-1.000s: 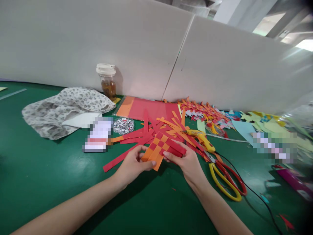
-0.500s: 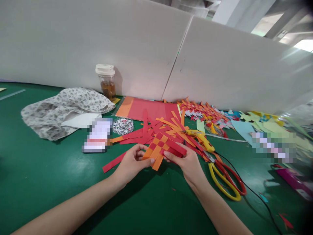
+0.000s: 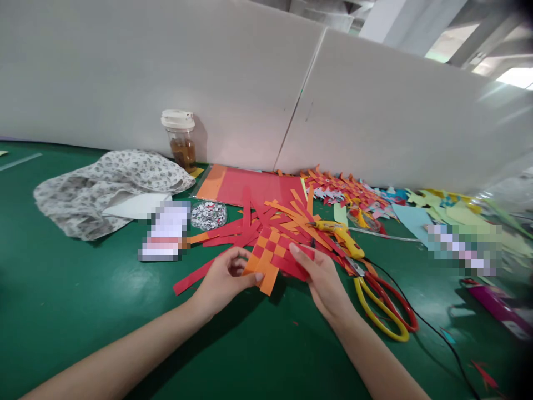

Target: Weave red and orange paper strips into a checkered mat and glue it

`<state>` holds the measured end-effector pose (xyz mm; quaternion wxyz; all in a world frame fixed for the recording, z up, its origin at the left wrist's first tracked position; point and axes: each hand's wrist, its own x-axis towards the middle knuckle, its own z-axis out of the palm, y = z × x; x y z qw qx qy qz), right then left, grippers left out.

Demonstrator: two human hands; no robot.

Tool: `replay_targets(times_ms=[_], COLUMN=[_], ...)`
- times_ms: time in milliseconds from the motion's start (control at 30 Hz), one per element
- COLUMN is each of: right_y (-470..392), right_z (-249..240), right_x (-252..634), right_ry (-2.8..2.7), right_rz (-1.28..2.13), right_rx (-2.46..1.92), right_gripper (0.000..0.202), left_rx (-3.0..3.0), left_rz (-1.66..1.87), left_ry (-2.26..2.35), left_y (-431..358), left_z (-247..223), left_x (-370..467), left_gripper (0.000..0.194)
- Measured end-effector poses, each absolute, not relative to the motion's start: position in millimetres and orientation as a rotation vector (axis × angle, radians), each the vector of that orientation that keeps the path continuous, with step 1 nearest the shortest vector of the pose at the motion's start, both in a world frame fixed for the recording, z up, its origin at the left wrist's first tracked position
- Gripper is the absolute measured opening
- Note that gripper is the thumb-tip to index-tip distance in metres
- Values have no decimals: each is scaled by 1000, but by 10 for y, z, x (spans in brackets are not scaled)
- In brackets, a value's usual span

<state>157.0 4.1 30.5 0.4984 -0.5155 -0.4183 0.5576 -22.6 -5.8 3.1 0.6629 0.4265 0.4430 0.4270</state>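
A woven piece of red and orange paper strips point(image 3: 268, 250) is held up over the green table between both hands. My left hand point(image 3: 225, 278) pinches its lower left side, the thumb lying on the orange strip ends. On the right, my right hand point(image 3: 322, 272) grips the red strip ends, its thumb on top and the other fingers mostly hidden behind. Beyond the woven piece lies a heap of loose red and orange strips point(image 3: 291, 214). One red strip point(image 3: 194, 279) rests beside my left hand.
Scissors with red and yellow handles point(image 3: 381, 311) and a yellow glue gun point(image 3: 341, 236) with a black cable lie at right. A phone point(image 3: 166, 228), patterned cloth point(image 3: 104, 189), lidded cup point(image 3: 181, 139) and round container point(image 3: 208, 215) stand or lie at left. A pale partition point(image 3: 208, 72) rises behind.
My right thumb has moved up and left on the red strips. The red strip ends now spread lower, and the woven piece lies slightly more open to view.
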Motion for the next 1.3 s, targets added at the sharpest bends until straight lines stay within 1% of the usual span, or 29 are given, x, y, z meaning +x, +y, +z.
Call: replay_targets(times_ms=[100, 233, 433, 800, 1100, 1133, 1200, 1233, 1300], right_y=[76, 94, 68, 56, 60, 55, 42, 34, 17], right_z=[219, 149, 217, 200, 182, 201, 249, 273, 312], right_x=[1613, 1656, 1647, 1681, 1679, 1677, 1672, 1667, 1652], right_ry=[-1009, -1161, -1374, -1409, -1323, -1355, -1438, -1476, -1535], right_rz=[1242, 1043, 794, 808, 947, 922, 841, 803, 750], right_rx=[-1273, -1421, -1542, -1470, -1496, -1500, -1511, -1518, -1533], right_gripper=[26, 33, 40, 48, 39, 38, 37, 37, 36], left_rx=[961, 969, 1050, 1403, 1518, 1518, 1452, 1388, 1238], left_rz=[940, 892, 885, 842, 791, 801, 868, 924, 1052], left_ry=[1007, 1018, 1047, 1134, 1189, 1176, 1113, 1070, 970], left_y=[-64, -74, -98, -128, -136, -139, -138, -133, -112], left_z=[42, 59, 81, 67, 65, 57, 53, 58, 73], left_x=[-213, -209, -221, -250, -251, -253, -267, -278, -305], left_gripper=[33, 31, 28, 25, 25, 23, 10, 12, 28])
